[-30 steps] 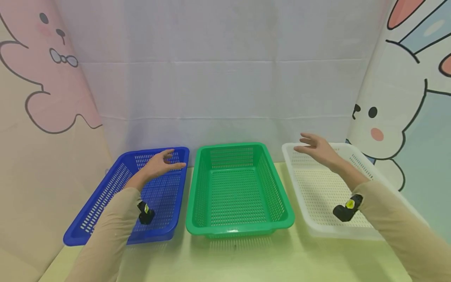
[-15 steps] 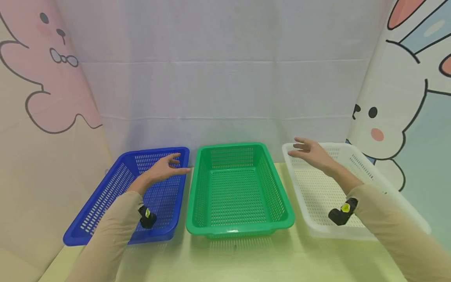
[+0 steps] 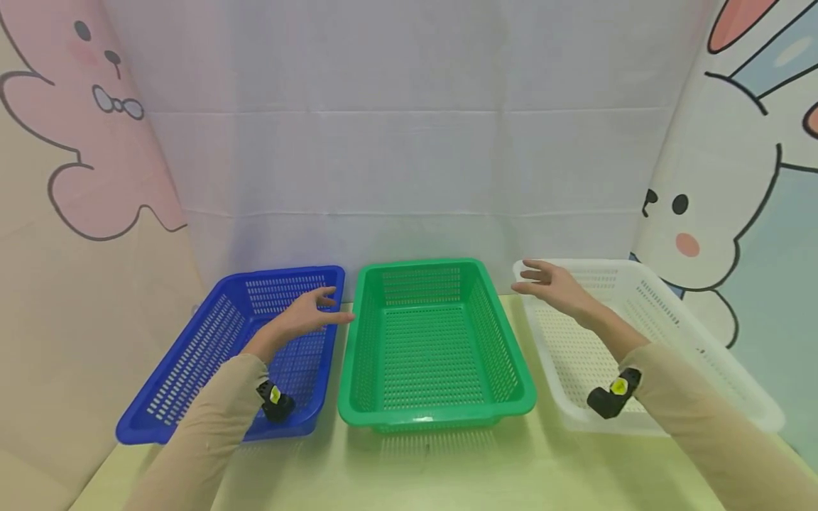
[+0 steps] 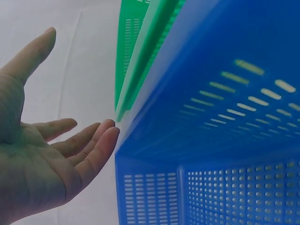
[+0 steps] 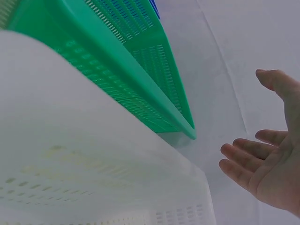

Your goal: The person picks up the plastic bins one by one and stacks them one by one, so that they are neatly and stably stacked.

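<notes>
Over the far right part of the blue basket [image 3: 180, 369], my left hand [image 3: 300, 319] hovers with its thumb spread from its loosely bent fingers. In the left wrist view its palm [image 4: 42, 168] shows bare, holding nothing. My right hand [image 3: 554, 287] is above the far left corner of the white basket [image 3: 754, 397], fingers pointing left and thumb apart. The right wrist view shows that palm [image 5: 281, 178] bare too. Between the hands stands the green basket [image 3: 434, 411], with nothing lying in it. Both sleeves carry a small black wrist camera [image 3: 276, 402].
All three baskets stand side by side on a pale yellow-green table [image 3: 358, 475]. A white cloth [image 3: 409, 156] hangs right behind them. Side panels with a pink cartoon figure [image 3: 121, 163] and a white rabbit [image 3: 703, 191] flank the table.
Both hands have moved inward and slightly nearer, the left one to the right and the right one to the left. The baskets have stayed in place.
</notes>
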A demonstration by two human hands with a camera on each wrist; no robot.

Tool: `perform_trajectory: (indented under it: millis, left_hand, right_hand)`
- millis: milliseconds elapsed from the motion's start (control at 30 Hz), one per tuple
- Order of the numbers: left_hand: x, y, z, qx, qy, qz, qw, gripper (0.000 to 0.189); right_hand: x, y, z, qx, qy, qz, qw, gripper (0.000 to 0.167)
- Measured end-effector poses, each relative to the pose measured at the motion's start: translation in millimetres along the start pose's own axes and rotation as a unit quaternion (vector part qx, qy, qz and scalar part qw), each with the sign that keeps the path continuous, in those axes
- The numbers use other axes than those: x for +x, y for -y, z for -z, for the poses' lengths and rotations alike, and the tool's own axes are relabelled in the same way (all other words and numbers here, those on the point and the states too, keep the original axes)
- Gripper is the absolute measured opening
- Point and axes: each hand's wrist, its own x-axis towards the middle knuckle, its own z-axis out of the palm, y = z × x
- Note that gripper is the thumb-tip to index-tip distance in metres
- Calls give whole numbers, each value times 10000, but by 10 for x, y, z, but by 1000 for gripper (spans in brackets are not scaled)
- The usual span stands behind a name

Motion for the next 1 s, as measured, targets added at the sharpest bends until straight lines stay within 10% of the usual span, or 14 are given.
perform_trajectory:
  millis: [1000]
  left_hand:
    - [-12,-96,-396,-1023,-333,719,9916,86]
  right_hand:
    - [-44,-53,-378,222,451,-160,9986,74]
